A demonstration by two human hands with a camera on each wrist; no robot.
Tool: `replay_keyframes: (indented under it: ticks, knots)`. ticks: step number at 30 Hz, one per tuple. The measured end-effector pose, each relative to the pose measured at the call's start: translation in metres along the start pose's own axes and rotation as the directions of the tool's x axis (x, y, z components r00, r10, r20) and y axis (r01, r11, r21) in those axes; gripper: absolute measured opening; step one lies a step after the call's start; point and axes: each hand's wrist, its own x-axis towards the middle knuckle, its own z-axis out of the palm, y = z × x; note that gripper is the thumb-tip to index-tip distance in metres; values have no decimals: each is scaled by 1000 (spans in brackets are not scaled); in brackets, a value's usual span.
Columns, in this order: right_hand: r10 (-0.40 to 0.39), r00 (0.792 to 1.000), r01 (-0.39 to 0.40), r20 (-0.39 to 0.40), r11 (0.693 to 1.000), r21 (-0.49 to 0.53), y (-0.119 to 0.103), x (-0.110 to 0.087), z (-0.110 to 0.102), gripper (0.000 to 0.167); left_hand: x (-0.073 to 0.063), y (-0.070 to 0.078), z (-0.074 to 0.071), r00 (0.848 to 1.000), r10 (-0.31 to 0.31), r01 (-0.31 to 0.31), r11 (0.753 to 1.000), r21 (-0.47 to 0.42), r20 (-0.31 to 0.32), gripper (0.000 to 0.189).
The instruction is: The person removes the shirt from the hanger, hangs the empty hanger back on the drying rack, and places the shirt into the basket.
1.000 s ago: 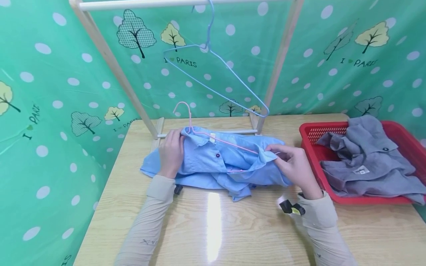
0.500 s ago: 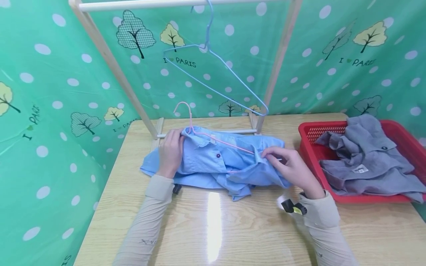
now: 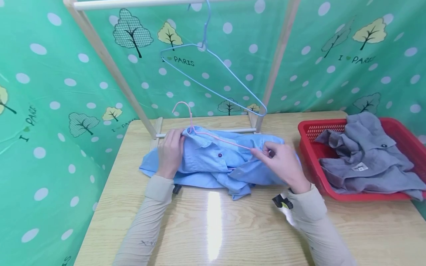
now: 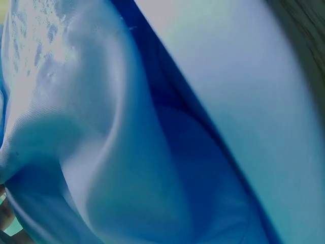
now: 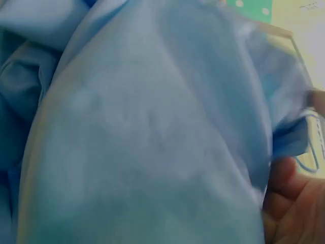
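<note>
A light blue shirt with a dark button lies bunched on the table. Part of a pink hanger is inside it, its hook standing up out of the collar. My left hand grips the shirt at the left shoulder, close to the base of the hook; its fingertips are partly hidden by cloth. On the other side, my right hand pinches the shirt's front edge beside the hanger's right arm, whose end is hidden. In the right wrist view, blue cloth fills the picture and the thumb presses against its edge.
A blue hanger hangs from the white bar of a wooden rack behind the shirt. At the right stands a red basket with a grey garment in it. A green patterned curtain encloses the table.
My right hand has moved left along the hanger's arm, and the shirt's right front edge has been drawn in and over with it. The left hand keeps its grip in the same place.
</note>
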Motion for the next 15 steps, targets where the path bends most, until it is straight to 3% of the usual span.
replay_keyframes:
  ticks: [3,5,7,12,15]
  knots:
    - [5,1000,-8,-30,997,-74,-3,3,4,52,1,1,-1,1000,4,-4,1000,-3,-7,15]
    - [-5,1000,3,-26,997,-78,-4,4,5,45,1,2,-1,1000,-1,1,1000,-13,-11,15]
    - [-30,999,29,-17,998,-57,-3,4,5,35,2,2,-1,1000,-3,3,1000,-14,-13,14]
    - [-110,994,110,22,994,30,0,3,3,45,3,1,-1,1000,-7,6,1000,-19,-21,13]
    - [-127,992,126,25,991,36,3,1,2,37,4,0,-1,1000,-9,9,1000,-20,-19,13]
